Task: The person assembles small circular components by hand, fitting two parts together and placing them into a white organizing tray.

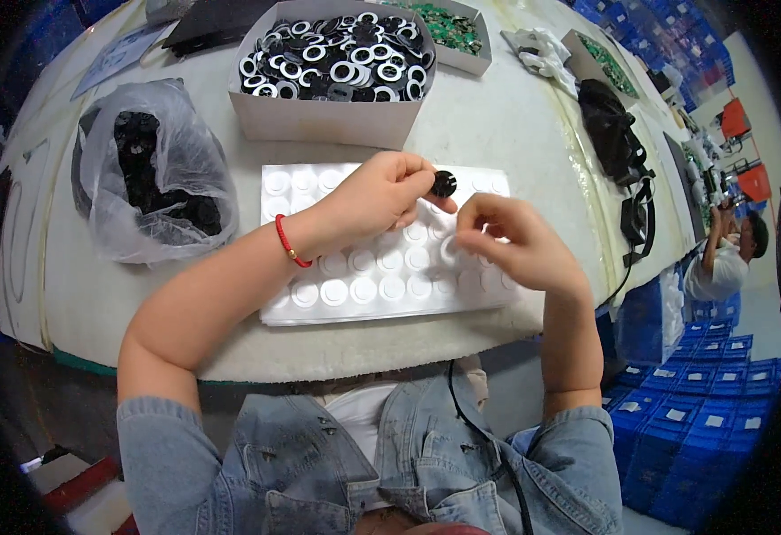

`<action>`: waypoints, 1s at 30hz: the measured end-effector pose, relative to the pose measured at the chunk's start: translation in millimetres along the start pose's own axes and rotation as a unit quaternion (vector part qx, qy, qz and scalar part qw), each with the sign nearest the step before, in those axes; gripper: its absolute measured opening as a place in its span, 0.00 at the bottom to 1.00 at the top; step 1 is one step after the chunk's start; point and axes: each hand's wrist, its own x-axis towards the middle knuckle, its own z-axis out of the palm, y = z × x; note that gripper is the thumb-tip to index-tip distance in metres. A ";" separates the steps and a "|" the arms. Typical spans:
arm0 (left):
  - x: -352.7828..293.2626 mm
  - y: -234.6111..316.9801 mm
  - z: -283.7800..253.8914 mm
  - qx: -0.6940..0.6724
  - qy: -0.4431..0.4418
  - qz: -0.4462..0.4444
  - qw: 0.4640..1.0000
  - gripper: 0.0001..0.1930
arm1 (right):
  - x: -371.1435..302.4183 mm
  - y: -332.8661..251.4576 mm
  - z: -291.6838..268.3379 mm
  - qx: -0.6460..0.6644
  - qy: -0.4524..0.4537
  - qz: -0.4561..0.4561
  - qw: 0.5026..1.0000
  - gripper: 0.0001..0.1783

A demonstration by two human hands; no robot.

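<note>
Small round black disc (445, 184) with pale marks, above a white sheet (319, 313) of circles.
The left hand (382, 198)'s grip is clamped on its left edge; the right hand (524, 245)'s, nearer, I cannot tell.

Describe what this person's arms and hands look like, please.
Both the left hand and right hand are bare, without gloves. A thin red bracelet with a gold-coloured bead circles the left wrist; none shows on the right. Faded blue denim sleeves leave both forearms uncovered.
</note>
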 end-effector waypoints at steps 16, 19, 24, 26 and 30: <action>-2.6 2.0 8.3 0.075 -0.016 0.018 0.997 0.13 | 20.2 5.5 14.8 0.111 0.272 -0.060 0.954 0.06; -3.5 2.6 8.3 0.072 -0.018 0.018 0.997 0.14 | 21.8 8.3 15.9 0.112 0.275 -0.062 0.953 0.06; -3.2 4.0 7.0 0.103 -0.033 0.009 0.994 0.14 | 22.4 13.9 16.1 0.129 0.281 -0.070 0.948 0.06; -2.8 2.3 7.2 0.082 -0.040 0.013 0.996 0.14 | 22.5 17.1 15.4 0.143 0.277 -0.072 0.948 0.06; -1.1 -2.2 4.5 0.103 -0.049 0.007 0.994 0.13 | 21.9 17.1 13.8 0.181 0.266 -0.071 0.944 0.07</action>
